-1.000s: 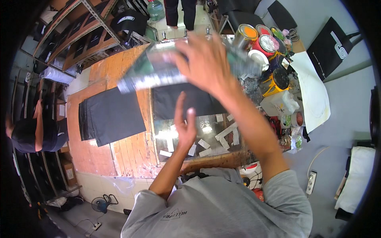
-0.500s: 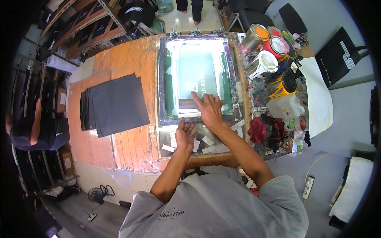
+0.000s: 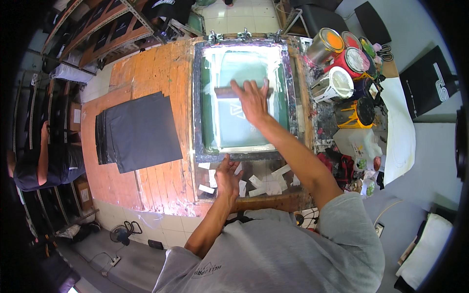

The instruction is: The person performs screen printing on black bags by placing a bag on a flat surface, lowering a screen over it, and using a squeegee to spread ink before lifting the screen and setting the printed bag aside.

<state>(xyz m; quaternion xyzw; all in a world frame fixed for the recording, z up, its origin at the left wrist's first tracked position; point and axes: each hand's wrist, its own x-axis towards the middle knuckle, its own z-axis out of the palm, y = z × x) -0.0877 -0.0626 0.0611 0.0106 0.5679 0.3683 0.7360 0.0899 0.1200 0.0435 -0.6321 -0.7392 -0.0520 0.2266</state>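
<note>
A screen-printing frame (image 3: 199,107) with a green mesh and a pale letter design lies on the table before me. My right hand (image 3: 254,103) is closed on a dark squeegee (image 3: 223,92), which stands across the mesh in its upper half. Some of its fingers reach over the squeegee, and the fingertips are slightly blurred. At the frame's near edge is my left hand (image 3: 227,178), fingers loosely bent and apart, one fingertip touching the edge. It holds nothing that I can see. Pale strips (image 3: 256,182) lie beside it on the surface below the frame.
Dark sheets (image 3: 144,132) lie stacked on the wooden table (image 3: 156,68) at left. Metal clamps (image 3: 244,34) line the frame's far edge. Paint cans (image 3: 325,46) and a white tub (image 3: 337,84) crowd the right side. Another person (image 3: 44,161) stands by shelves at far left.
My right hand has pushed the squeegee away from me, from the near part of the mesh to its upper half. My left hand stays by the near edge, its fingers more bent.
</note>
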